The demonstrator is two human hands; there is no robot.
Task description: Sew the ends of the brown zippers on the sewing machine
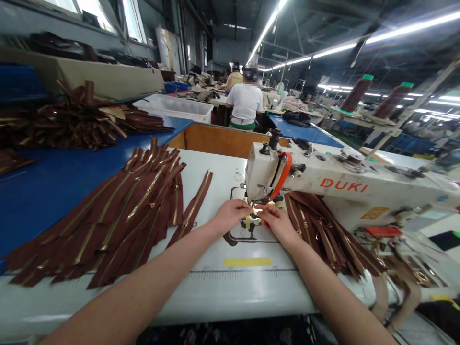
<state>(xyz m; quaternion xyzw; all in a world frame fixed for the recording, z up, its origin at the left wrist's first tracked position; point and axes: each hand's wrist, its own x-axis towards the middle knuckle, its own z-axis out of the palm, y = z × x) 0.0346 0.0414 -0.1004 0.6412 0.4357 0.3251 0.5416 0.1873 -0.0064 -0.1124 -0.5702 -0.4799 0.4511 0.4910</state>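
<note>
Both hands meet under the head of a white sewing machine (305,172), close to its needle. My left hand (233,213) has its fingers pinched together left of the needle. Just right of it, my right hand (275,218) is closed too, thumb and forefinger together. Whatever lies between the fingertips is too small to make out. A pile of brown zippers (118,211) with gold teeth spreads over the left of the table. One single zipper (194,203) lies between that pile and my left hand. More brown zippers (323,230) lie under the machine arm, right of my right hand.
A blue table (43,191) on the left bears another heap of brown zippers (82,120). Behind stands a white plastic bin (179,106). Two thread cones (355,93) rise at the right. A person in a white shirt (245,100) sits ahead, facing away. Straps hang at the right edge.
</note>
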